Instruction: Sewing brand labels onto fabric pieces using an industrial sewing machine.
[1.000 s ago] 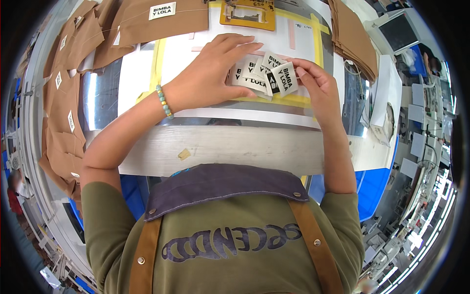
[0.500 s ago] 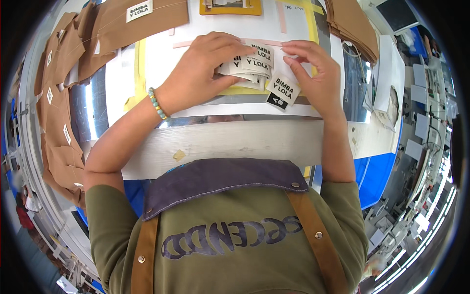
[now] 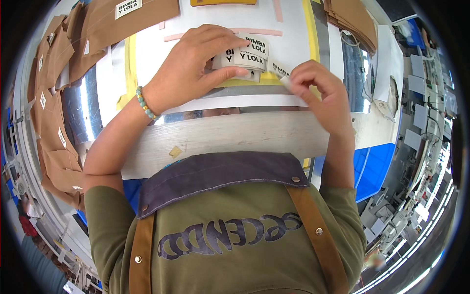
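Observation:
A small stack of white labels with black lettering lies under the fingers of my left hand. That hand's thumb and fingers close around the stack's left side. Just right of the stack, my right hand has its thumb and index finger pinched on a single white label. This label is tilted and slightly blurred, and my fingers cover its lower right part. White sheets edged with yellow tape lie under both hands.
Brown pieces with white labels spread over the left side, some hanging down. More brown pieces are stacked at the far right. A white box with a torn opening stands right. A yellow-framed item is at the far edge; a blue bin sits below right.
My right hand has come down to the separate label and pinched it; the label's black lower tag is out of sight. My left hand stays on the stack. The whole view has shifted slightly.

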{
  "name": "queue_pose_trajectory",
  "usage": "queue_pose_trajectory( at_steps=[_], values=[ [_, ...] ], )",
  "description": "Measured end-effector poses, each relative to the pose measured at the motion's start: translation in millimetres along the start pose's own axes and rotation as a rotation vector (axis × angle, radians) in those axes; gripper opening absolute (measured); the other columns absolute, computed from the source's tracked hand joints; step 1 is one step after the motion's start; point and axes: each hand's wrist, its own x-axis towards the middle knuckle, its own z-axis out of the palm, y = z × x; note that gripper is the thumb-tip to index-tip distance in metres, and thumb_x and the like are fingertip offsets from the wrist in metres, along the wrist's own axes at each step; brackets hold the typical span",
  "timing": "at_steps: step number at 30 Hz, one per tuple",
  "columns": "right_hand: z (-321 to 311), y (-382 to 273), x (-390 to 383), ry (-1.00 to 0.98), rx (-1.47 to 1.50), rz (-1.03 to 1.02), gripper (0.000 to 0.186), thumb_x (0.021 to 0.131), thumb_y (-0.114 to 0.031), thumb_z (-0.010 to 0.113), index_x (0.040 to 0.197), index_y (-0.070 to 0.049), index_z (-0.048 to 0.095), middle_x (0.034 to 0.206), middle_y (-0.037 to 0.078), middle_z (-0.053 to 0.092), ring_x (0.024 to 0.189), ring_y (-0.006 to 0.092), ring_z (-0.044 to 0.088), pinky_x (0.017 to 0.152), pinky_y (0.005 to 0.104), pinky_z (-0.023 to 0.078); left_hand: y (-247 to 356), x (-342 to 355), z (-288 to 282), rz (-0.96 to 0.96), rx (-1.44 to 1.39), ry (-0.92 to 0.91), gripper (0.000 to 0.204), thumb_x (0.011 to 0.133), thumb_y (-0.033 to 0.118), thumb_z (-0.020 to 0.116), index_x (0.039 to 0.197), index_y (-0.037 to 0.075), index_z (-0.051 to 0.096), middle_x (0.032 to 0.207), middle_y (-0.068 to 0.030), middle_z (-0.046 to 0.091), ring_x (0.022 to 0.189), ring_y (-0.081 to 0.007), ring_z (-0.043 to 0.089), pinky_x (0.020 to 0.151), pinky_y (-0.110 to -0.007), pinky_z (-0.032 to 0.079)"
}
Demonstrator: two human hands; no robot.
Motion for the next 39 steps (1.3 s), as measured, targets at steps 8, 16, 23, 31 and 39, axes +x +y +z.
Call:
queue_pose_trajectory(
  at_steps=[8, 16, 23, 31, 39],
  values=[
    [-22, 22, 22, 0.020, 0.557, 0.479, 0.014, 0.108, -0.019, 0.068, 0.111, -0.006, 0.072, 0.093, -0.004, 0.066, 0.080, 0.0058, 0.052, 0.075, 0.0221, 0.044, -2, 0, 2, -0.031, -0.025, -0.008, 0.048, 0.091, 0.023, 0.087, 0.136, 0.009, 0.075, 0.137, -0.0151, 0.072, 0.126, -0.0318, 0.067, 0.102, -0.040, 0.057],
    [-72, 0, 65, -0.289, -0.040, 0.099, 0.020, 0.109, -0.017, 0.064, 0.119, -0.002, 0.072, 0.096, -0.003, 0.067, 0.087, 0.0106, 0.059, 0.081, 0.0284, 0.049, -1, -2, 2, -0.010, -0.007, -0.004, 0.049, 0.091, 0.023, 0.087, 0.136, 0.009, 0.075, 0.136, -0.0147, 0.071, 0.124, -0.0319, 0.067, 0.095, -0.039, 0.060],
    [-19, 0, 74, 0.126, -0.680, -0.095, 0.027, 0.106, -0.027, 0.068, 0.122, -0.006, 0.073, 0.114, 0.010, 0.074, 0.098, 0.0282, 0.072, 0.086, 0.0377, 0.056, 0, -2, 2, -0.025, -0.036, 0.018, 0.049, 0.091, 0.022, 0.087, 0.136, 0.009, 0.074, 0.134, -0.0147, 0.071, 0.120, -0.0318, 0.067, 0.092, -0.038, 0.061],
    [20, -8, 25, 0.100, -0.827, -0.162, 0.030, 0.094, -0.021, 0.079, 0.119, -0.005, 0.074, 0.128, 0.010, 0.074, 0.114, 0.0345, 0.071, 0.092, 0.0438, 0.059, -5, -4, 5, 0.057, 0.002, 0.066, 0.054, 0.087, 0.023, 0.090, 0.137, 0.009, 0.074, 0.130, -0.0113, 0.073, 0.121, -0.0305, 0.066, 0.096, -0.040, 0.059],
    [3, -10, 40, -0.005, -0.693, -0.277, 0.048, 0.090, -0.020, 0.082, 0.135, -0.007, 0.070, 0.144, 0.011, 0.068, 0.134, 0.0327, 0.063, 0.110, 0.0476, 0.051, -2, -4, 4, -0.029, -0.055, 0.046, 0.064, 0.086, 0.022, 0.090, 0.145, 0.011, 0.069, 0.130, -0.0123, 0.073, 0.118, -0.0329, 0.067, 0.102, -0.043, 0.056]
  ],
)
